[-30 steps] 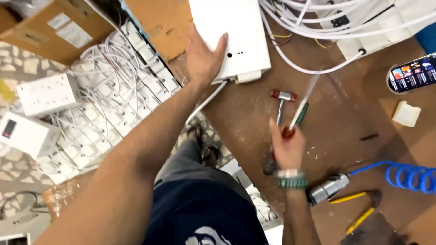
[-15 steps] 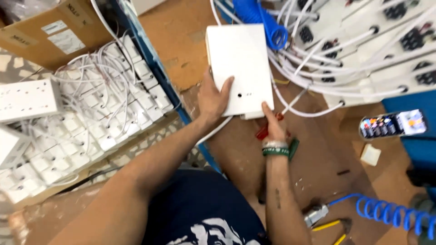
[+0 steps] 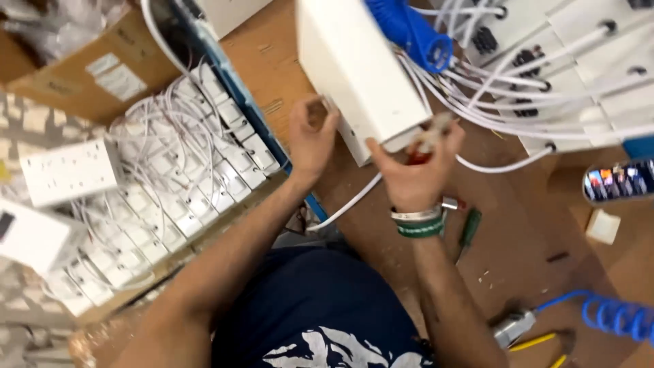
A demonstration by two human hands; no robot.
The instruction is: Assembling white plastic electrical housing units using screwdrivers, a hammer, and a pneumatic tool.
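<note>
Left hand (image 3: pixel 310 140): fingers curled against the near left edge of the white plastic enclosure (image 3: pixel 357 71), thumb side touching its lower corner; the hand grips the box edge. Enclosure is tilted, lifted off the wooden bench (image 3: pixel 531 225) at its near end, directly above and between both sets of fingers.

Right hand (image 3: pixel 412 170): fingers closed around a small red-handled tool (image 3: pixel 426 146), tip blurred, pressed against the enclosure's near right corner. Kind of tool cannot be told. Green and silver bangles (image 3: pixel 419 221) on that wrist.

White cable (image 3: pixel 354 201) leaves the enclosure's underside and runs down-left, passing between the two wrists.

Right of the right fingers: green-handled screwdriver (image 3: pixel 469 232) lying on the bench just beside the wrist; further right a small white block (image 3: pixel 603 226). Beyond the fingers, upper right: bundle of white cords (image 3: pixel 490 102) and a blue coiled air hose (image 3: pixel 412 31).

Left of the left fingers: crate of white power strips (image 3: pixel 184 184) with tangled leads; cardboard box (image 3: pixel 88 75) beyond it.

Near the right elbow: air tool (image 3: pixel 514 327) on a second blue coil.
</note>
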